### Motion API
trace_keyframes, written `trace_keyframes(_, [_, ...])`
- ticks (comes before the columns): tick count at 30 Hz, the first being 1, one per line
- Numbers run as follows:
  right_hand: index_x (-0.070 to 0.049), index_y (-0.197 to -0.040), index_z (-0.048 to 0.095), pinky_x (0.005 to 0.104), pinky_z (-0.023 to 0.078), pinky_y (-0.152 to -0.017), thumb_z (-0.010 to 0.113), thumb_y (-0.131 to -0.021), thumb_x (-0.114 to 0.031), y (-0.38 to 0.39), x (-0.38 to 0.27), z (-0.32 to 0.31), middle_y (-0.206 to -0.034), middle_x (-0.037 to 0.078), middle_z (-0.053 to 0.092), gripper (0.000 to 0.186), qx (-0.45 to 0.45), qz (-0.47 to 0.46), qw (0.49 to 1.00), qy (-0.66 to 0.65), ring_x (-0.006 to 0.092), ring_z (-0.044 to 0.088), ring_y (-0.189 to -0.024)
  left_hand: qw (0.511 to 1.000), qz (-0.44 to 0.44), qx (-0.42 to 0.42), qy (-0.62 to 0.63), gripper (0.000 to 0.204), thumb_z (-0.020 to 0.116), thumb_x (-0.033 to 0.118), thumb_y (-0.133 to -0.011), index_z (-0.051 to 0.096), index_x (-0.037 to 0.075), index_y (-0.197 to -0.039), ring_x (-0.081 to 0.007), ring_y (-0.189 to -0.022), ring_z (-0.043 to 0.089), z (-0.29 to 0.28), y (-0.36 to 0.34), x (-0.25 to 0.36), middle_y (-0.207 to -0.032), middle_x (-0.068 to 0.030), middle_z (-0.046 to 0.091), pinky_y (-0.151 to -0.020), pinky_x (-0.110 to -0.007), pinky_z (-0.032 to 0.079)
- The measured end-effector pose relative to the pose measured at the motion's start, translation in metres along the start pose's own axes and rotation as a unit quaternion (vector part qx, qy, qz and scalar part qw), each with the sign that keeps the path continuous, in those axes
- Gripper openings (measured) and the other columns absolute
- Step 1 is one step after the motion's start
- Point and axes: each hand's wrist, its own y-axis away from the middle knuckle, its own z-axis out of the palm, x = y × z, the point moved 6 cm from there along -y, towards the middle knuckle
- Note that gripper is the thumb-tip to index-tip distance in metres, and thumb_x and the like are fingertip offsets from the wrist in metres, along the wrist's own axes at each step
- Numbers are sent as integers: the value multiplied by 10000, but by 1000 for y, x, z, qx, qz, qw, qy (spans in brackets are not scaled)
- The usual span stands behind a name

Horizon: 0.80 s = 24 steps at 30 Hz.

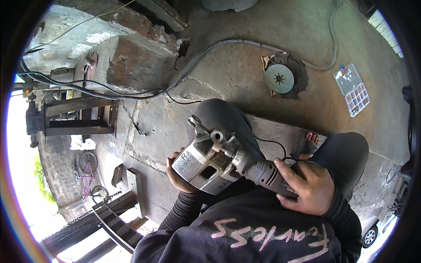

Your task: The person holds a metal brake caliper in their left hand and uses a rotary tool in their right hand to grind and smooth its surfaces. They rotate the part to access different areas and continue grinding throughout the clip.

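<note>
My left hand (177, 179) grips a silver cast-metal part (190, 168), shaped like a brake caliper, at its lower left side above my lap. My right hand (309, 188) is wrapped round the body of a dark rotary power tool (263, 173). The tool's nose points left at the part, with a small cylindrical tip (217, 148) against or very near it, beside a round boss. A black cord runs behind the tool and over my legs.
On the concrete floor are a round metal disc (279, 79) on dark scraps, an open compartment box (356, 99) and a grey hose (237, 41). A concrete block (131, 65), steel frame (79, 129), bicycle (89, 177) and chained metal beam stand left. A car wheel (369, 236) shows lower right.
</note>
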Motion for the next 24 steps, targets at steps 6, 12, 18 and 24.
trace_keyframes(6, [-133,-1421,564,347,532,-663,840,-632,-354,0,0,-3,-793,75,563,865,-11,-10,1000,12,213,609,-671,999,2,-31,-10,443,411,431,-1016,564,28,-1118,-381,-1171,586,-3,-3,3,-1211,-199,604,-1060,-555,442])
trace_keyframes(12, [-135,-1425,560,347,529,-656,838,-635,-345,0,1,-1,-789,72,553,863,-15,-9,1000,-12,216,605,-667,1000,-4,-9,-20,378,444,389,-1022,584,40,-986,-352,-1152,591,-9,-1,1,-1143,-171,621,-1050,-547,446])
trace_keyframes(18, [-129,-1427,558,347,530,-634,830,-651,-338,1,2,0,-799,71,558,849,-15,-19,1000,-19,211,604,-666,1000,3,-9,-29,391,431,397,-1022,586,39,-988,-352,-1138,593,-4,-2,2,-1137,-171,622,-1033,-538,455])
trace_keyframes(24, [-132,-1428,558,346,529,-644,829,-650,-341,1,5,-1,-808,69,564,850,-8,-10,1000,-14,207,608,-687,1000,-21,2,-3,404,424,405,-1024,586,38,-973,-351,-1138,589,-10,-6,-1,-1134,-177,621,-1032,-526,454])
